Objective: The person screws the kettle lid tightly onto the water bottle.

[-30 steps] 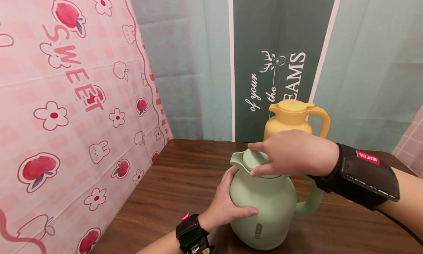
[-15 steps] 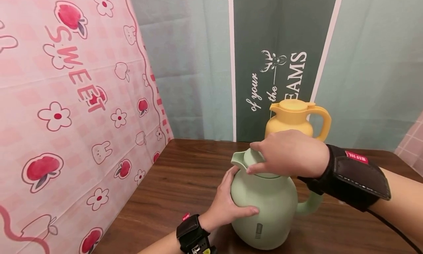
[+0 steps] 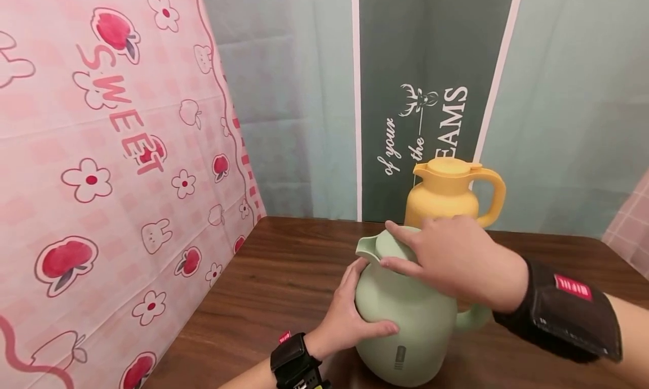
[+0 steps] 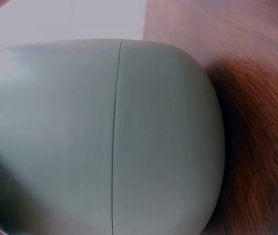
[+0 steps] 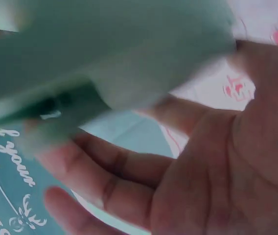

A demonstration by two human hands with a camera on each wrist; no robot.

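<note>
A pale green vacuum jug (image 3: 405,313) with a short spout and a side handle (image 3: 471,317) stands on the wooden table. My left hand (image 3: 342,321) holds its body from the left, thumb on the front and fingers reaching behind. From above and the right, my right hand (image 3: 456,259) grips the round green lid (image 3: 389,245), thumb and forefinger on either side. The left wrist view is filled by the jug's lower body (image 4: 163,132) with its seam line. In the right wrist view, curled fingers (image 5: 124,196) reach against blurred green parts.
Behind the green jug stands a yellow jug (image 3: 443,200), its lower part hidden by my right hand. A pink printed cloth (image 3: 127,209) hangs at the left, and a blue-green curtain (image 3: 284,96) closes off the back of the brown table (image 3: 263,282).
My right wrist shifted slightly left, then swung down and right, turning the hand over the lid. The left hand stays on the jug's body in nearly the same place.
</note>
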